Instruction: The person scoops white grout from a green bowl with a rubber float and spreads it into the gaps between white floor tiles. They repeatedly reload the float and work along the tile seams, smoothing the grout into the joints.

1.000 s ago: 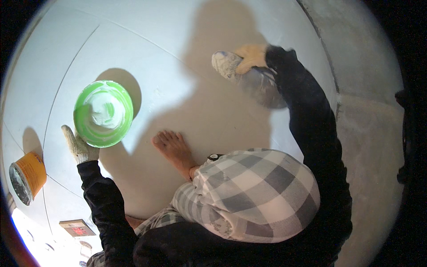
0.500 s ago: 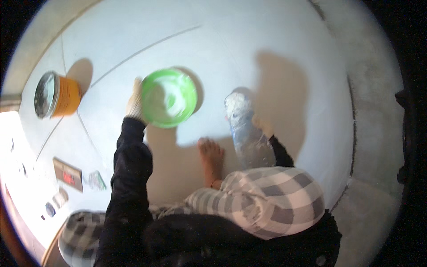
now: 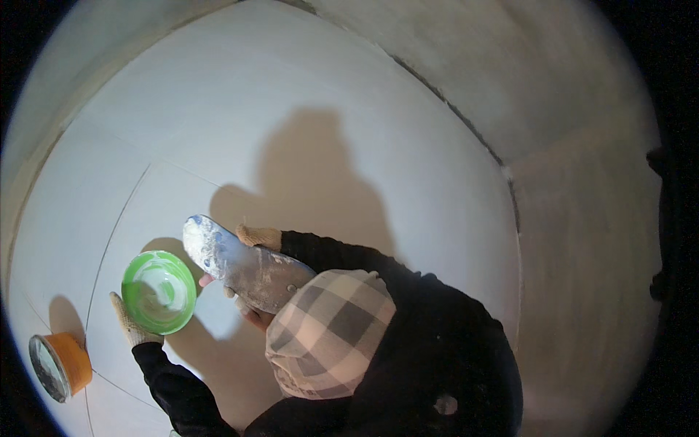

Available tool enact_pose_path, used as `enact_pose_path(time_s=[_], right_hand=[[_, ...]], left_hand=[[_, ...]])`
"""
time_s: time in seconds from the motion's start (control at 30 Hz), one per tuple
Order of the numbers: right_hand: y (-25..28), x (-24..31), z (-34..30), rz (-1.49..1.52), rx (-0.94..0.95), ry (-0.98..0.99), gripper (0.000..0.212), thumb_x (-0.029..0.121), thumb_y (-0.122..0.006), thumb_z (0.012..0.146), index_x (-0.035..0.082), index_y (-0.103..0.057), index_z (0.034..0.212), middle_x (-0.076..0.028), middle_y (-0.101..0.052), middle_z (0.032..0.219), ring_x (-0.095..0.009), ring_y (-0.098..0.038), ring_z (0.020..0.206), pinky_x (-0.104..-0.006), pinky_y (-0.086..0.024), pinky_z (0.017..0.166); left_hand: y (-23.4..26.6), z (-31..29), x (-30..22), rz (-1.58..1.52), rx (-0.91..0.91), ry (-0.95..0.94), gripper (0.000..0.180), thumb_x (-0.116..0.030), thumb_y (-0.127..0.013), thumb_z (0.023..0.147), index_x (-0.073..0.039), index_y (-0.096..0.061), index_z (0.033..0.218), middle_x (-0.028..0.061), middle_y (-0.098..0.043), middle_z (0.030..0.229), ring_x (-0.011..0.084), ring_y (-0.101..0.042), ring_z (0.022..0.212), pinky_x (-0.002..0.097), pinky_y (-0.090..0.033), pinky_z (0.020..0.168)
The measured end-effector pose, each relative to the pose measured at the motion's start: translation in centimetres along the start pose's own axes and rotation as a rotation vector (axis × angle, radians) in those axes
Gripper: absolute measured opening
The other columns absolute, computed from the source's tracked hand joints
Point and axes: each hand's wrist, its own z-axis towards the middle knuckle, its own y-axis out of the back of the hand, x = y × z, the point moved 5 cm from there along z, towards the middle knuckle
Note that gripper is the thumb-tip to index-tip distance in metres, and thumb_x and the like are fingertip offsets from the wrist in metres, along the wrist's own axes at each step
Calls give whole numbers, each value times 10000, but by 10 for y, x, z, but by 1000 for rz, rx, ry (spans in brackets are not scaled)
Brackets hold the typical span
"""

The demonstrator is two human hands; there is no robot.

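A round green bowl (image 3: 130, 285) has white paste smeared around its inside. My left hand (image 3: 135, 324), in a pale knit glove, grips it by its near left side. Just right of the bowl a long, bluish, partly see-through plastic bag (image 3: 255, 273) slants toward it, its far end coated with white powder. My right hand (image 3: 259, 237), gloved too, is closed on the bag's far side. A pinkish fingertip shows at the opposite edge; the other fingers are hidden. The bag's near end lies against my checked trouser knee (image 3: 331, 328).
An orange bucket (image 3: 70, 362) with a dark, smeared rim stands at the lower left. Large pale tiles (image 3: 182, 109) cover the floor, with thin joint lines. A grey wall (image 3: 466, 65) runs along the far right, a dark gap at its foot. My bare foot is partly covered by the bag.
The view has swung to the right, so the bowl, bag and bucket appear lower and farther left. The bag now tilts toward the bowl, closer to it. Both hands keep their hold.
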Motion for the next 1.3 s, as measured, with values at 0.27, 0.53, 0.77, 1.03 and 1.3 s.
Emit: enact_pose_path(time_s=[0.27,0.53,0.77,1.03,1.3], right_hand=[[12,-26,-14,163,-5,-27,638,435,-679,938,37,-509,1407,-172,-636,1267,-243,-672,1027,-403,-545,898],[27,-47,-19,770,213,-142,680,435,-679,937,48,-469,1455,-185,-607,1339,-252,-667,1072,-413,-548,927],[41,-10,-3,713,343,-47,720,436,-679,936,58,-434,1497,-196,-582,1402,-260,-662,1111,-421,-550,952],[7,100,5,-737,147,597,783,403,-703,868,279,-365,1564,-113,-304,1630,-396,-588,1145,-511,-501,985],[32,80,-29,-1010,476,516,695,285,-656,857,241,-447,1518,-95,-403,1564,-335,-598,1167,-492,-495,970]], left_hand=[[5,-4,5,-18,29,35,690,-653,-485,988,-59,-602,1318,108,-654,1200,269,-610,1112,455,-494,1004],[4,16,23,-14,116,-67,594,-611,-499,1013,-84,-612,1262,97,-670,1113,225,-655,948,387,-573,806],[-10,5,23,37,-48,-113,637,-639,-522,991,-52,-642,1206,106,-690,1052,221,-655,919,387,-563,838],[1,18,24,204,-72,-207,494,-460,-527,1042,-18,-626,1240,112,-698,1096,203,-666,969,354,-540,867],[4,9,18,451,-295,-243,585,-526,-637,963,5,-686,1204,100,-706,1140,209,-660,991,352,-530,860]])
